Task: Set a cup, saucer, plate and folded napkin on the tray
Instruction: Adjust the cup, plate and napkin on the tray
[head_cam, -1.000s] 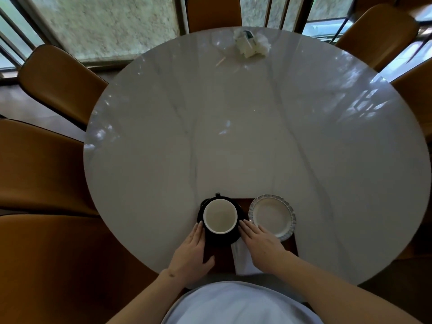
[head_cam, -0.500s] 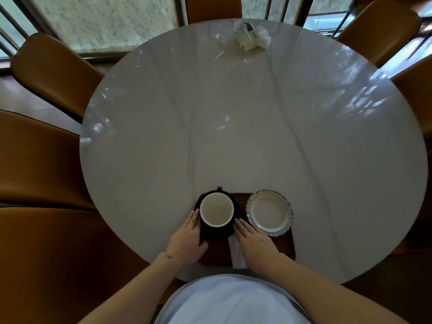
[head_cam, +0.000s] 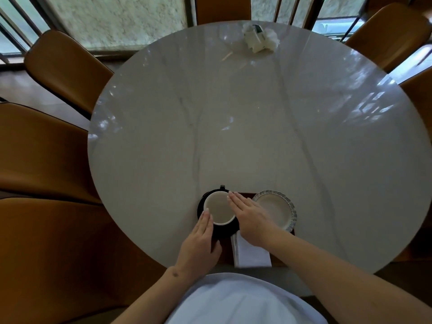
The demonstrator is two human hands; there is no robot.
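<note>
On the round white marble worktop, your dark brown tray carries the black round saucer and white-lined cup. Your left hand and right hand flank the cup, each grip flat and wide, fingertips touching its rim.

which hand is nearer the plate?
Right. The right hand overlaps the plate's left rim; the left hand is beyond the cup.

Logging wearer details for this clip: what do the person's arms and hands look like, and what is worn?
Both forearms are bare, with no sleeves, watch or rings visible. The left hand has a small dark mark at the wrist; the right hand shows pale, longish nails. A light blue garment covers the torso.
</note>
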